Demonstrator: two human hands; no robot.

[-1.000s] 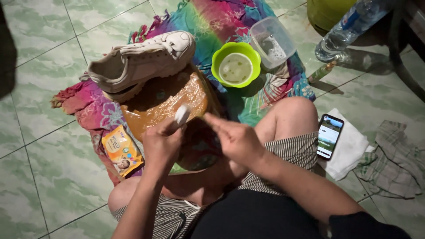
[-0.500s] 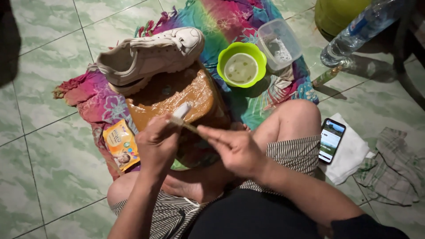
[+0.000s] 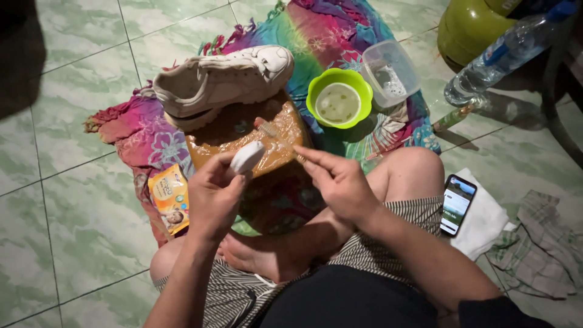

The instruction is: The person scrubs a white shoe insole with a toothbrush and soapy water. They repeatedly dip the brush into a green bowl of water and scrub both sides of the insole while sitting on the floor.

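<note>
Toothbrush [image 3: 280,138] now swung bristle-end up-left toward the shoe [image 3: 221,82], right-hand [image 3: 341,185] grip on its handle, left hand [image 3: 214,195] around a white tube [image 3: 246,158].

Pale green marbled tile floor [image 3: 73,200] w/ grout lines, dark shadow [image 3: 21,54] top-left corner.

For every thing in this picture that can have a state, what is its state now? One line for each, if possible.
left hand: closed around a small white tube
right hand: pinching a toothbrush, bristle end raised
white sneaker: lying on its side on the colourful cloth
green bowl: upright, holding cloudy liquid
clear plastic container: open, tilted
plastic bottle: lying down, capped
phone: screen lit
orange sachet: flat on the cloth
</note>
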